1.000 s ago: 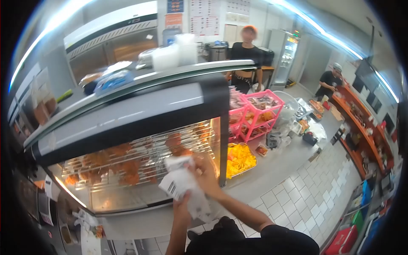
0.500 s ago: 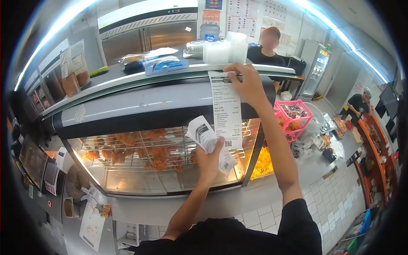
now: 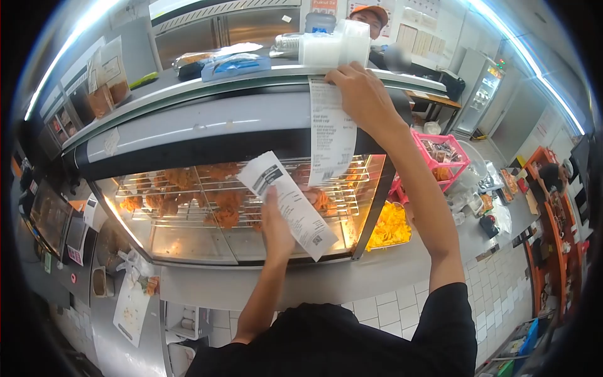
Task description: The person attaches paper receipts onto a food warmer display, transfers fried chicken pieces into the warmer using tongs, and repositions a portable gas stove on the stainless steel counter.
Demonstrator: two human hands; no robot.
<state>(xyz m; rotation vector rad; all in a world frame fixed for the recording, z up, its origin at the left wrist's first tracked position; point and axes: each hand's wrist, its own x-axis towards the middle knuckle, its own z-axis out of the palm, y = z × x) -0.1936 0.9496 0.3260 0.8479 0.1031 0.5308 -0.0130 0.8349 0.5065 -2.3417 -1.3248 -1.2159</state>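
Left hand (image 3: 276, 227) low, right hand (image 3: 364, 99) raised: both hands pinch closed on printed receipts (image 3: 331, 138).

The right hand (image 3: 362, 95) holds a long receipt (image 3: 331, 141) by its top at the ledge (image 3: 251, 80). The left hand (image 3: 277, 227) grips printed slips (image 3: 294, 212) before the display case (image 3: 207, 133).

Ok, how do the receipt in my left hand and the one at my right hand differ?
The lower receipt slants; the upper receipt hangs nearly straight. Your left hand holds the lower receipt toward its upper end; your right hand is at the upper receipt's top. Both are white with dark print.
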